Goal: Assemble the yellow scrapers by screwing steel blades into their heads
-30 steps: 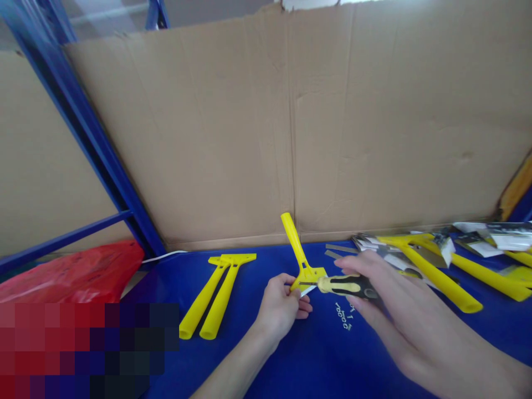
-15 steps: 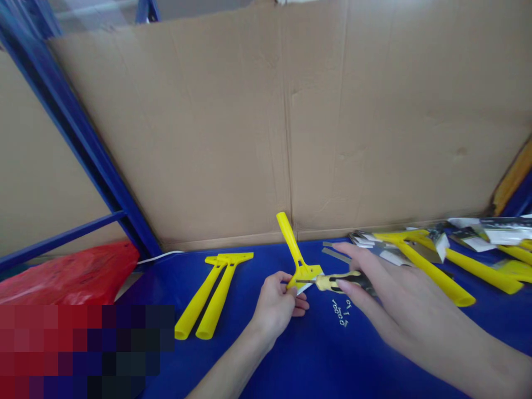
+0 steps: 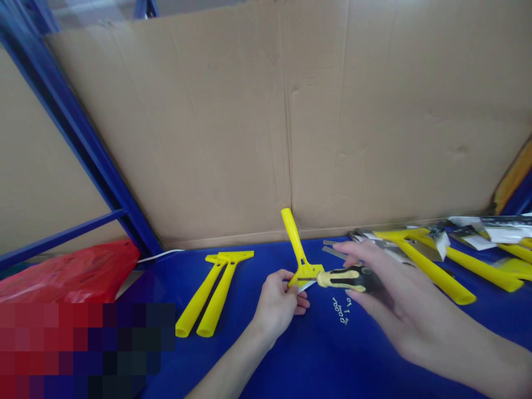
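Observation:
My left hand [image 3: 279,299] pinches the head of a yellow scraper [image 3: 295,239], whose handle points up and away toward the cardboard. A metal blade [image 3: 307,285] shows along the scraper's near edge. In my right hand [image 3: 399,299] is a screwdriver [image 3: 343,278] with a cream and black handle; its shaft reaches across the scraper head toward my left fingertips. The tip's exact contact is too small to make out. Small screws and nuts [image 3: 341,311] lie on the blue table just below. Two thin metal blades [image 3: 332,250] rest beyond my right fingers.
Two yellow scrapers [image 3: 218,291] lie side by side at the left. More scrapers [image 3: 428,266] and printed packaging [image 3: 477,238] are piled at the right. A cardboard sheet [image 3: 249,133] stands behind the blue table [image 3: 291,366]. A red bag [image 3: 83,271] sits at the far left.
My right hand has drawn slightly back along the screwdriver, and its fingers have shifted on the handle. The scraper's handle has moved slightly right. My left hand stays in place.

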Action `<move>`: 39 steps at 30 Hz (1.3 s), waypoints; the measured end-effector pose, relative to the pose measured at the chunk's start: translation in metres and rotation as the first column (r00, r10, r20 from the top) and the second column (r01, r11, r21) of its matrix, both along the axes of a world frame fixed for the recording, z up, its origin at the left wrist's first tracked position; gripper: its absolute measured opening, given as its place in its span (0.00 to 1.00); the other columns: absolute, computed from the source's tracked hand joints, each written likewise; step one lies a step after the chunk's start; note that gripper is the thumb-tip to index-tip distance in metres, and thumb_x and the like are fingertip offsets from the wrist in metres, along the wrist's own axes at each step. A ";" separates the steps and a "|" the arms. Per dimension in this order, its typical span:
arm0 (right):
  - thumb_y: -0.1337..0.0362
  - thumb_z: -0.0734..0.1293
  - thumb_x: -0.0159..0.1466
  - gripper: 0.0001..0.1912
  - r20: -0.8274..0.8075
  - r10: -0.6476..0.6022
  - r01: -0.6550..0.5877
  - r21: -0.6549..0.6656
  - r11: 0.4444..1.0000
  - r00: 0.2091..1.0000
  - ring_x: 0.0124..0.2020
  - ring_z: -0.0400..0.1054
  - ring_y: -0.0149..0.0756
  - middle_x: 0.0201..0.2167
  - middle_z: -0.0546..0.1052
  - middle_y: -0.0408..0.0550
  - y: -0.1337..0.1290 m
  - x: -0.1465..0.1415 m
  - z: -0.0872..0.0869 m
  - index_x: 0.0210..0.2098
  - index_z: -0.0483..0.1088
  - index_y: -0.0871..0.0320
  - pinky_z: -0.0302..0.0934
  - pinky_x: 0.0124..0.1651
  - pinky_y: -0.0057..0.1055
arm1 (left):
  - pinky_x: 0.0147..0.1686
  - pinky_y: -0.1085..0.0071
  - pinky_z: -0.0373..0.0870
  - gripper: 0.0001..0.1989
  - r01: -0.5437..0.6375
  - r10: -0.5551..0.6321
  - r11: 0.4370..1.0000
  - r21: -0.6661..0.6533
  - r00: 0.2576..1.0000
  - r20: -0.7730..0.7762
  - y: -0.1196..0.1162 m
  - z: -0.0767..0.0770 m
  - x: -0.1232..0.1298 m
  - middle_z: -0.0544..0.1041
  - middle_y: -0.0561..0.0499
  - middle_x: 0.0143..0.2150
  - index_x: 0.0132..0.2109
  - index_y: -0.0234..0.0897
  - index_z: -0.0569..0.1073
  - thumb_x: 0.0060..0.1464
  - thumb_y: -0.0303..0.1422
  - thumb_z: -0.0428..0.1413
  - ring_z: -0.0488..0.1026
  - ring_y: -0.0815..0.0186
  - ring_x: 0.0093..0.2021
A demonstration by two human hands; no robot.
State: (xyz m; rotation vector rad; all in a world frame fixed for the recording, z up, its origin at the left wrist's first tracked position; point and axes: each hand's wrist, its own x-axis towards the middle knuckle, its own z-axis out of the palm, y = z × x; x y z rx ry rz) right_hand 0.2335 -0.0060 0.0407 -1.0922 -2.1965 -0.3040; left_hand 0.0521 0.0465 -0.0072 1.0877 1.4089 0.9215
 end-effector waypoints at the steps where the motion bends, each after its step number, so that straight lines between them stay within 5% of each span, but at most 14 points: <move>1: 0.66 0.57 0.64 0.20 0.014 -0.018 0.017 0.041 0.999 1.000 0.44 0.72 0.42 0.49 0.73 0.52 0.001 -0.001 -0.001 0.56 0.59 0.54 0.71 0.40 0.37 | 0.19 0.80 0.68 0.08 0.003 -0.003 1.000 0.005 1.000 0.001 0.000 0.000 0.000 0.72 0.52 0.25 0.41 0.29 0.65 0.57 0.18 0.46 0.70 0.74 0.19; 6: 0.61 0.57 0.65 0.19 0.038 -0.185 0.180 0.107 0.978 0.982 0.44 0.72 0.49 0.47 0.73 0.57 0.009 -0.005 0.000 0.54 0.63 0.58 0.71 0.40 0.44 | 0.19 0.80 0.68 0.08 0.007 -0.007 1.000 0.007 1.000 -0.004 0.001 -0.002 0.000 0.72 0.51 0.25 0.42 0.28 0.65 0.57 0.18 0.45 0.70 0.74 0.20; 9: 0.66 0.58 0.64 0.22 0.041 -0.044 0.043 0.036 0.998 0.998 0.47 0.70 0.43 0.52 0.69 0.55 0.007 -0.001 0.003 0.58 0.59 0.56 0.71 0.42 0.35 | 0.19 0.79 0.68 0.08 0.007 -0.007 1.000 0.002 1.000 0.004 0.001 -0.002 0.000 0.72 0.51 0.25 0.42 0.28 0.65 0.57 0.18 0.46 0.70 0.74 0.20; 12: 0.71 0.56 0.64 0.18 0.081 0.072 -0.074 0.020 0.997 0.994 0.41 0.73 0.38 0.45 0.74 0.49 0.003 0.000 0.005 0.50 0.67 0.53 0.71 0.37 0.30 | 0.19 0.79 0.68 0.07 0.002 -0.002 1.000 0.005 1.000 0.005 0.001 -0.002 0.000 0.71 0.52 0.24 0.41 0.29 0.65 0.57 0.18 0.46 0.70 0.74 0.19; 16: 0.66 0.57 0.65 0.15 0.089 -0.086 0.071 0.151 0.986 0.992 0.30 0.75 0.41 0.37 0.78 0.51 0.006 -0.003 0.001 0.46 0.71 0.58 0.71 0.30 0.37 | 0.19 0.80 0.68 0.08 0.013 -0.013 1.000 0.018 1.000 -0.005 0.001 -0.001 0.000 0.72 0.52 0.25 0.41 0.28 0.66 0.57 0.18 0.45 0.70 0.74 0.20; 19: 0.61 0.58 0.65 0.16 0.097 -0.153 0.136 0.163 0.977 0.984 0.34 0.75 0.45 0.40 0.78 0.53 0.009 -0.002 -0.002 0.48 0.69 0.57 0.71 0.29 0.39 | 0.20 0.79 0.68 0.08 0.011 -0.011 1.000 0.000 1.000 -0.009 0.001 -0.001 0.000 0.72 0.52 0.25 0.42 0.28 0.65 0.57 0.18 0.45 0.70 0.74 0.20; 22: 0.62 0.58 0.65 0.19 0.099 -0.083 0.076 0.069 0.995 0.992 0.43 0.72 0.44 0.51 0.71 0.54 0.005 0.002 -0.001 0.55 0.62 0.55 0.71 0.34 0.36 | 0.20 0.79 0.68 0.08 0.008 -0.008 1.000 -0.004 1.000 -0.007 0.000 -0.001 0.000 0.71 0.52 0.25 0.42 0.28 0.65 0.58 0.18 0.45 0.70 0.74 0.20; 26: 0.71 0.55 0.63 0.16 0.154 0.039 -0.047 0.049 0.998 0.987 0.42 0.72 0.40 0.44 0.73 0.52 -0.001 0.001 0.004 0.48 0.65 0.56 0.70 0.32 0.31 | 0.20 0.79 0.68 0.07 0.017 -0.017 1.000 0.014 1.000 -0.004 0.000 -0.003 -0.001 0.71 0.53 0.24 0.40 0.29 0.65 0.57 0.18 0.45 0.71 0.74 0.20; 31: 0.70 0.55 0.63 0.13 0.166 -0.079 0.058 0.131 0.990 0.983 0.27 0.73 0.37 0.42 0.74 0.56 0.001 -0.008 0.005 0.42 0.68 0.58 0.60 0.16 0.28 | 0.19 0.79 0.67 0.08 0.003 -0.003 1.000 0.026 1.000 -0.010 0.001 -0.005 -0.001 0.71 0.53 0.23 0.39 0.30 0.66 0.57 0.18 0.45 0.71 0.73 0.19; 36: 0.62 0.55 0.66 0.14 0.115 -0.203 0.181 0.178 0.967 0.972 0.23 0.72 0.41 0.30 0.77 0.51 0.007 -0.008 0.001 0.38 0.70 0.59 0.64 0.21 0.34 | 0.20 0.77 0.67 0.08 -0.007 0.007 1.000 0.015 1.000 -0.005 0.000 -0.003 0.000 0.72 0.54 0.23 0.39 0.30 0.67 0.56 0.18 0.46 0.71 0.72 0.19; 39: 0.59 0.58 0.65 0.16 0.085 -0.217 0.206 0.117 0.971 0.973 0.31 0.74 0.43 0.39 0.75 0.54 0.007 -0.003 0.002 0.48 0.66 0.60 0.67 0.28 0.36 | 0.21 0.76 0.68 0.09 -0.013 0.013 1.000 0.002 1.000 -0.001 0.001 -0.002 0.000 0.72 0.53 0.23 0.42 0.29 0.66 0.56 0.18 0.46 0.71 0.71 0.20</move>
